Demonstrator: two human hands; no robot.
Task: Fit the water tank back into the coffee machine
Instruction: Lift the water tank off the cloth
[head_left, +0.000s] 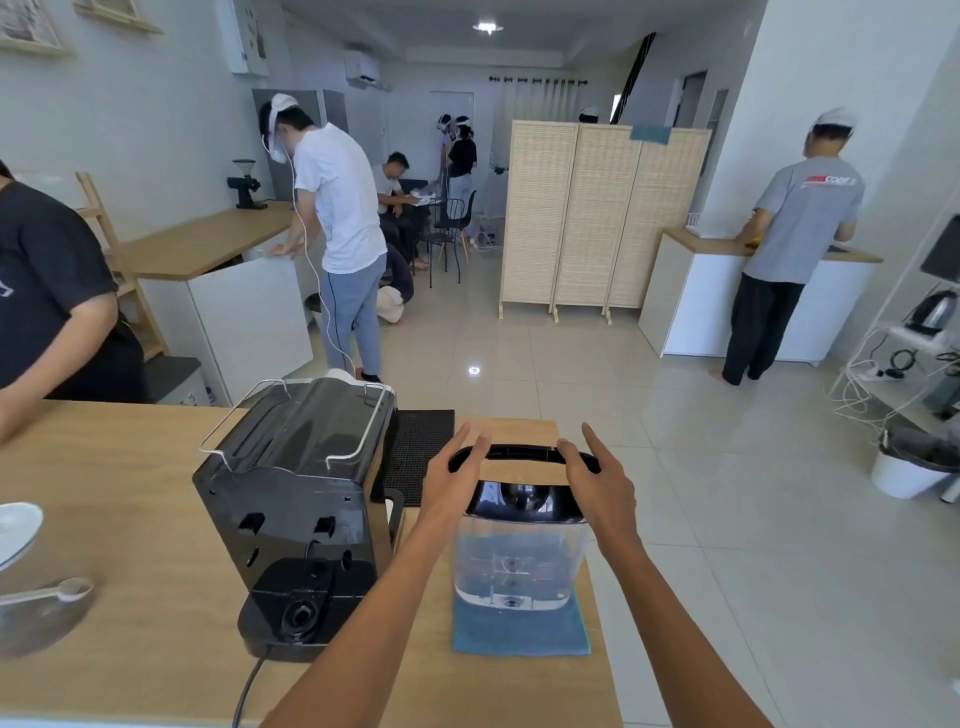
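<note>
You are gripping the water tank (521, 551) by its black rim, left hand (453, 480) and right hand (602, 483) with fingers spread; it is standing on the blue cloth (521, 631), just right of the coffee machine (298, 499).

- One coffee machine (296, 499), left of centre
- One water tank (522, 540), lower centre
- One blue cloth (521, 631) under it
- Two hands: left hand (452, 480), right hand (602, 480)
- One black mat (421, 452), centre
- One folding screen (602, 215), three panels, upper centre
- One white bin (906, 467), right edge
</note>
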